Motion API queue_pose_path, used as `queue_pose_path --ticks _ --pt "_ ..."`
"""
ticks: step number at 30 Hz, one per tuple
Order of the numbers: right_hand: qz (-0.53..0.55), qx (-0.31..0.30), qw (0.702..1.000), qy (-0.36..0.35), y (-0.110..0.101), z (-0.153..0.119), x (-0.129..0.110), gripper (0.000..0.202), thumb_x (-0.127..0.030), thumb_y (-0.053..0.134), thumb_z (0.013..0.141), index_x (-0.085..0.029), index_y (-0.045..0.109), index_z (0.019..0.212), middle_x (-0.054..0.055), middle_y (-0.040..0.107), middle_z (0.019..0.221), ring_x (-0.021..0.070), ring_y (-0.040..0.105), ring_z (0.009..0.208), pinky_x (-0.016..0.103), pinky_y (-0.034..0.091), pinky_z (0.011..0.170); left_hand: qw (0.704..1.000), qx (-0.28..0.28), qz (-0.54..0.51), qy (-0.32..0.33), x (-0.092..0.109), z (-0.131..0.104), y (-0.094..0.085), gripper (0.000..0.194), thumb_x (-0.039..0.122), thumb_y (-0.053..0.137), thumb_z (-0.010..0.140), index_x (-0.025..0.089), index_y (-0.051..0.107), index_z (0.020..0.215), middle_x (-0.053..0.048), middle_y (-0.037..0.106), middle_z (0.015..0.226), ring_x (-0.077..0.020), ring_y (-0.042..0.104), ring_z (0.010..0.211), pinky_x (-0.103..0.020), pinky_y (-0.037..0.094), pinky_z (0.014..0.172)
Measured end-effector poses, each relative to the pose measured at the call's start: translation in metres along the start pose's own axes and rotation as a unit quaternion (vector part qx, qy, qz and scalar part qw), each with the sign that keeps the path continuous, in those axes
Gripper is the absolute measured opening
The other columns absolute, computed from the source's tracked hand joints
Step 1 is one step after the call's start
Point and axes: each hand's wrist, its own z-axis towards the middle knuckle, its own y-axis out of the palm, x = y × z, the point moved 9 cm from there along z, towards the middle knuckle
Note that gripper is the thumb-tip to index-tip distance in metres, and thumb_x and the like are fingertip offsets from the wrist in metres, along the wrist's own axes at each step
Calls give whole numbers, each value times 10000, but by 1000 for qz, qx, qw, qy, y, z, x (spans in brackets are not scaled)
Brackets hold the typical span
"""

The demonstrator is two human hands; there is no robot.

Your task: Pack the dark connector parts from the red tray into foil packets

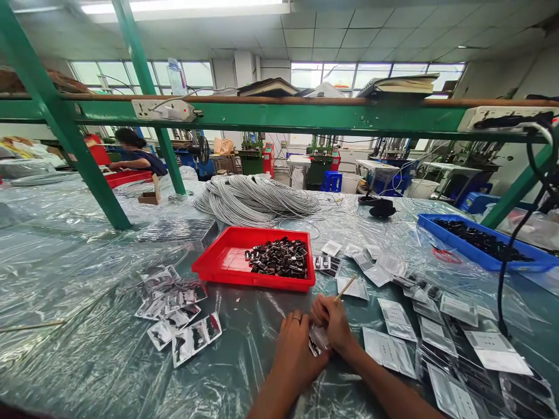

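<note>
My left hand (pixel 297 352), with a ring on one finger, is curled over a small silver-and-clear packet (pixel 319 338) on the plastic-covered table and grips its left side. Closed around a thin wooden stick (pixel 346 287), my right hand (pixel 334 320) rests against the packet's upper right part. The stick's upper end juts out above the fist; its lower end is hidden. Just beyond my hands stands a red tray (pixel 227 256) with many small black, shiny pieces (pixel 283 258) heaped in its right half. Similar packets (pixel 196 337) lie in a loose pile on the left.
Many more packets (pixel 395 319) spread across the right side. A blue tray (pixel 480 238) of black parts sits farther right, near a hanging black cable (pixel 502 279). Coiled grey cable (pixel 257 201) lies behind the red tray. A green frame (pixel 271 116) spans the table. Another person (pixel 140 157) sits far left.
</note>
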Motion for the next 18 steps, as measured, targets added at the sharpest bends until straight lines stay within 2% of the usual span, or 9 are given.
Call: queue_pose_path --ticks 6,11,18 --pt "-16 9 1000 -10 0 2 -1 548 -438 604 823 -237 287 424 -77 247 407 79 221 387 296 160 443 1000 1 1 14 2 0 1 420 382 680 686 187 580 1044 -95 597 1080 -309 540 1050 -430 395 933" --pt "-29 10 999 -13 -2 -1 -1 532 -427 599 833 -234 308 432 -74 264 417 85 239 401 299 186 452 1000 8 1 10 1 0 -1 383 390 676 694 181 592 1004 -99 602 1050 -313 546 1026 -430 405 910" --pt "-45 16 999 3 -2 3 3 535 -438 597 826 -237 305 425 -78 255 410 80 216 386 290 164 431 1000 6 4 19 1 -1 1 377 385 662 698 195 591 1015 -96 603 1083 -315 540 1056 -445 391 943"
